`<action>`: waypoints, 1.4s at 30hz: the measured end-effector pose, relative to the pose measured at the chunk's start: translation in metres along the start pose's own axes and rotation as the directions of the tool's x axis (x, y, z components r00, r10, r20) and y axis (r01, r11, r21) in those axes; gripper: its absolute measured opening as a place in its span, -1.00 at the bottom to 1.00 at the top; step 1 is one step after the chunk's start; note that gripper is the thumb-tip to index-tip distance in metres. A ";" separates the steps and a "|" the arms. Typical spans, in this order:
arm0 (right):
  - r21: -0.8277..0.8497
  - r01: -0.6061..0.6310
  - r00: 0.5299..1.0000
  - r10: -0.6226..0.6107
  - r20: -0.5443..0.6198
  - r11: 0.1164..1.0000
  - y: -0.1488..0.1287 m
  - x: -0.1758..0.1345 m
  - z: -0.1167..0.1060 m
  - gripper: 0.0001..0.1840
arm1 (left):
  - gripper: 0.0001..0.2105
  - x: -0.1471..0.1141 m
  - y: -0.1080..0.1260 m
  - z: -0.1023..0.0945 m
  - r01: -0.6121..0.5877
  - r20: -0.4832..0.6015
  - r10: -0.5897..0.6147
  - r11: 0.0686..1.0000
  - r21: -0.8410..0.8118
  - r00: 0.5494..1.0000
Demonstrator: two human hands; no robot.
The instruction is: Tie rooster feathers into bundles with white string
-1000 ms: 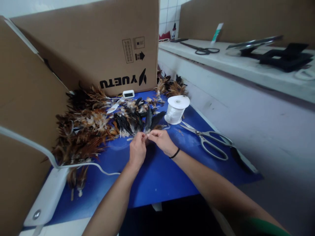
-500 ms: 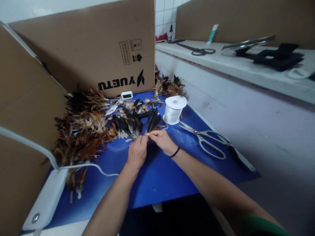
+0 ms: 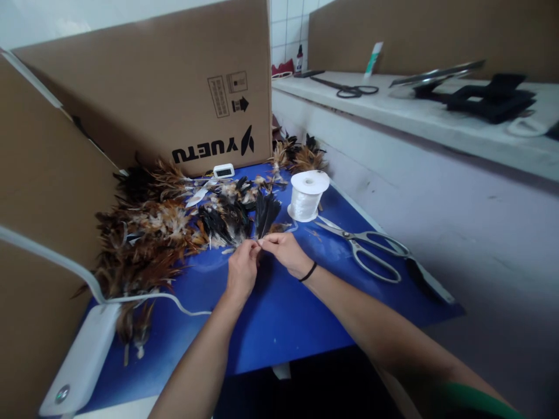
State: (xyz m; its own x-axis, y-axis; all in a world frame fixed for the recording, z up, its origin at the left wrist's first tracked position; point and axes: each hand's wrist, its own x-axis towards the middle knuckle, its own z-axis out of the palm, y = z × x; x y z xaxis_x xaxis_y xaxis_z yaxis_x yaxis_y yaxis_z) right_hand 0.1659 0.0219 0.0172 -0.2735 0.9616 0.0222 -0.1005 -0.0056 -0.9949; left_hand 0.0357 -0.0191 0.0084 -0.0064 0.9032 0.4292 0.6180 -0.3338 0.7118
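Both hands meet over the blue tabletop (image 3: 279, 326), fingertips pinched together at the base of a small fan of black feathers (image 3: 266, 212). My left hand (image 3: 243, 267) is closed on the feathers' lower end. My right hand (image 3: 286, 251), with a black band at the wrist, pinches at the same spot from the other side; the fingertips hide the quill ends. Just left of the hands lies a pile of black feathers (image 3: 225, 221). A spool of white ribbon or thread (image 3: 305, 201) stands beyond the right hand, with metal scissors (image 3: 362, 244) beside it.
Brown feathers (image 3: 140, 250) are heaped along the left. A white lamp base (image 3: 81, 361) with a cable sits at the left edge. A large cardboard box (image 3: 152, 87) stands behind. The right-hand ledge (image 3: 419, 107) carries black scissors (image 3: 349, 90) and a tube (image 3: 373, 60).
The black feather fan has turned and now stands more upright and spread. Both hands stay together, with small finger shifts. The camera view has moved slightly.
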 end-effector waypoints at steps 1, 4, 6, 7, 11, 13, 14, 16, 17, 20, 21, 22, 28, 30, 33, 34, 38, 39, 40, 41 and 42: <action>-0.003 0.000 1.000 0.000 0.014 1.000 0.000 0.000 0.000 -0.74 | -0.84 0.000 0.001 0.000 0.065 0.025 -0.064 0.996 -0.060 0.998; -0.012 0.006 1.000 -0.005 0.019 1.000 0.002 -0.001 0.000 -0.74 | -0.86 0.000 0.002 0.000 0.251 0.093 -0.234 0.932 -0.263 0.968; -0.033 0.017 1.000 -0.017 0.008 0.999 0.003 -0.002 0.001 -0.74 | -0.86 0.001 0.002 0.000 0.310 0.114 -0.288 0.884 -0.349 0.951; -0.046 0.023 1.000 -0.022 0.008 0.999 0.004 -0.002 0.001 -0.75 | -0.86 0.001 0.002 0.000 0.315 0.113 -0.294 0.880 -0.355 0.949; -0.062 0.016 1.000 -0.015 0.019 0.998 0.006 -0.002 0.002 -0.77 | -0.85 -0.001 -0.002 -0.001 0.165 0.039 -0.162 0.978 -0.130 0.986; -0.060 0.001 1.000 -0.001 0.007 0.998 0.006 -0.002 0.001 -0.79 | -0.85 -0.001 -0.003 -0.002 0.016 -0.005 -0.015 0.999 0.048 1.000; -0.058 -0.007 1.000 0.006 -0.004 0.998 0.006 -0.002 0.000 -0.80 | -0.85 -0.002 -0.004 -0.002 -0.056 -0.020 0.059 0.991 0.124 0.998; -0.055 -0.019 1.000 0.018 -0.021 0.998 0.004 -0.002 -0.001 -0.80 | -0.85 -0.002 -0.004 -0.002 -0.167 -0.045 0.181 0.960 0.223 0.982; -0.053 -0.020 1.000 0.019 -0.022 0.998 0.003 -0.003 -0.001 -0.80 | -0.86 -0.001 -0.004 -0.002 -0.202 -0.065 0.223 0.950 0.240 0.973; -0.048 -0.006 1.000 0.005 -0.021 0.999 0.001 -0.004 0.000 -0.79 | -0.85 0.000 -0.002 0.000 -0.245 -0.155 0.274 0.953 0.178 0.949; -0.046 -0.003 1.000 0.002 -0.024 0.999 0.000 -0.005 0.001 -0.78 | -0.85 0.000 -0.001 0.000 -0.247 -0.181 0.268 0.960 0.134 0.946; -0.042 -0.001 1.000 -0.001 -0.031 0.999 0.000 -0.005 0.001 -0.78 | -0.85 0.000 -0.001 0.001 -0.241 -0.199 0.253 0.967 0.085 0.947; -0.018 0.012 1.000 -0.012 0.029 1.000 -0.004 -0.007 0.002 -0.72 | -0.85 -0.003 -0.003 0.001 -0.164 -0.230 0.142 0.983 -0.080 0.963; -0.034 0.027 0.998 -0.025 0.066 0.999 -0.007 -0.008 0.001 -0.71 | -0.85 -0.003 -0.003 -0.001 -0.201 -0.226 0.182 0.977 -0.064 0.957; -0.096 0.061 0.994 -0.052 0.100 0.994 -0.014 -0.011 -0.002 -0.72 | -0.87 -0.003 -0.001 -0.003 -0.299 -0.220 0.285 0.954 -0.034 0.933; -0.113 0.070 0.991 -0.056 0.121 0.991 -0.016 -0.011 -0.003 -0.71 | -0.87 -0.002 0.000 -0.004 -0.324 -0.221 0.309 0.946 -0.032 0.925; -0.208 0.144 0.981 -0.113 0.155 0.967 -0.020 -0.014 -0.005 -0.70 | -0.87 -0.002 0.004 -0.004 -0.336 -0.232 0.325 0.942 -0.007 0.917; -0.240 0.163 0.981 -0.131 0.143 0.957 -0.019 -0.014 -0.006 -0.70 | -0.86 -0.002 0.004 -0.003 -0.331 -0.233 0.324 0.944 0.008 0.917; -0.267 0.174 0.981 -0.145 0.127 0.948 -0.018 -0.015 -0.006 -0.71 | -0.86 -0.002 0.005 -0.003 -0.327 -0.233 0.322 0.945 0.020 0.918; -0.285 0.177 0.982 -0.151 0.111 0.942 -0.017 -0.015 -0.006 -0.71 | -0.86 -0.002 0.006 -0.003 -0.324 -0.233 0.322 0.945 0.030 0.918; -0.296 0.173 0.984 -0.152 0.094 0.939 -0.016 -0.015 -0.007 -0.72 | -0.86 -0.002 0.007 -0.003 -0.323 -0.235 0.323 0.946 0.040 0.917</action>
State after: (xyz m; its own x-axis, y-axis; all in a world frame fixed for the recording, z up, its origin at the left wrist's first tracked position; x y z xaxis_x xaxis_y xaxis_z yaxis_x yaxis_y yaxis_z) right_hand 0.1779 0.0094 0.0322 -0.3437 0.9212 0.1822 0.1415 0.2426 -0.9598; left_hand 0.0381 -0.0240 0.0144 0.0090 0.6566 0.7542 0.6180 -0.5966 0.5120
